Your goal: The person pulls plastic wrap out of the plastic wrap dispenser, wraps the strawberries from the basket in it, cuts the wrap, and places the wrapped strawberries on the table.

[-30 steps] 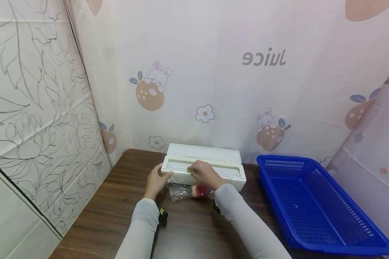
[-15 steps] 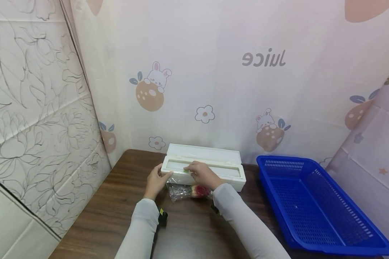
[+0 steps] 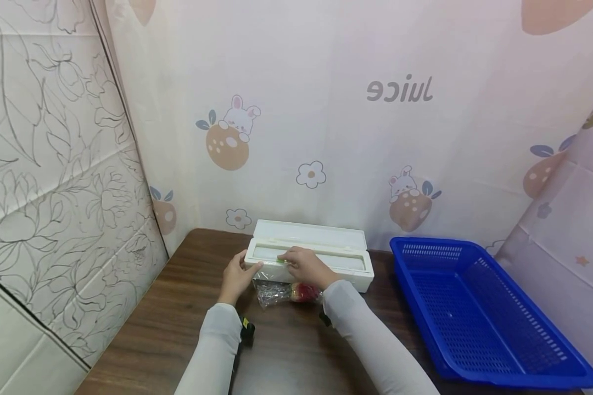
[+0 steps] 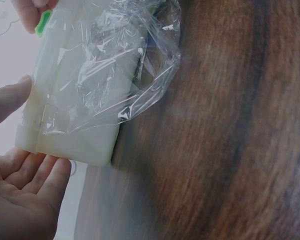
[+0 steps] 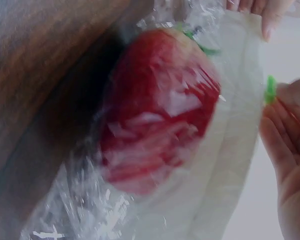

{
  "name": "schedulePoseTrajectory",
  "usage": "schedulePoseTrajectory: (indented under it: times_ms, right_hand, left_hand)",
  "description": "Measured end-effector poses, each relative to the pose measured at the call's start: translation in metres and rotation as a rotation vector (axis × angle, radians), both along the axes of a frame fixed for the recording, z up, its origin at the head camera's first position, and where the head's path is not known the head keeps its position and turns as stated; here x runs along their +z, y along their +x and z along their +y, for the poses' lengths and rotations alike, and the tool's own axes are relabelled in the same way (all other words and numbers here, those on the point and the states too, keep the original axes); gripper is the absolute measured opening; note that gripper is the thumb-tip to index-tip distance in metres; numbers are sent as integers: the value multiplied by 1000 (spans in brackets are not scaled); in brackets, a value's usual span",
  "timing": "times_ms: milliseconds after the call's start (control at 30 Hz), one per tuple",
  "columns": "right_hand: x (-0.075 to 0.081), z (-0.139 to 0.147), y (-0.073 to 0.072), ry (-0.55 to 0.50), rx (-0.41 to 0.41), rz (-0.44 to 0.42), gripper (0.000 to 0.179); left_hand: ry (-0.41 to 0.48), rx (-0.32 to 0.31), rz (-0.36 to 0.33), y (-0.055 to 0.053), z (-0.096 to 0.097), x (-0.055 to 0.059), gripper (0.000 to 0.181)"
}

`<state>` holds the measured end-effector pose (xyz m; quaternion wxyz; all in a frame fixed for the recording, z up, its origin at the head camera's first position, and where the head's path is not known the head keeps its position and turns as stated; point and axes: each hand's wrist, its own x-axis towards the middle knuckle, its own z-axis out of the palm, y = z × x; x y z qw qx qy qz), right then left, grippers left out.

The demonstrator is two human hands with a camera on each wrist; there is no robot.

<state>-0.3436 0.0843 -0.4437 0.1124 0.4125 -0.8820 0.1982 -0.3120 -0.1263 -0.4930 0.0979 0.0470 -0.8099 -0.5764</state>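
A long white cling film dispenser (image 3: 361, 280) lies crosswise near the back of the table, its lid (image 3: 311, 233) tipped back. My left hand (image 3: 234, 280) grips its left end, thumb on the upper edge and fingers against the end face. Between thumb and fingers, my right hand (image 3: 310, 269) pinches a small green slide cutter (image 5: 270, 90) on the dispenser's edge, left of the middle. Clear cling film (image 4: 115, 65) hangs crumpled down the front. Under the film, a red fruit (image 5: 160, 110), yellowish at one end with a green bit, lies against the front of the dispenser.
A blue plastic basket (image 3: 425, 318) with perforated sides stands on the right of the brown wooden table (image 3: 178, 307). A printed curtain (image 3: 277, 109) hangs right behind the dispenser. Another patterned sheet (image 3: 54, 192) borders the left side.
My right hand has slid a short way left along the dispenser with the green slide cutter. The left hand stays on the left end, and the fruit lies where it was.
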Motion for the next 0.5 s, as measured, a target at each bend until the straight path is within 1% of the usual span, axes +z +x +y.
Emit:
schedulePoseTrajectory:
  times_ms: [100,267,333,500]
  right_hand:
    - [-1,-3,-1,-29,-38,0,23]
    - [1,-11,-5,-27,-105,-15,18]
    - [3,-15,-6,-16,-117,-29,16]
    - [8,-20,-6,3,-114,-61,16]
  left_hand:
    - [2,1,-2,0,1,0,72]
    - [-5,2,-2,-1,0,-1,71]
    - [-9,2,0,-1,0,0,71]
    - [-13,0,-2,0,0,1,70]
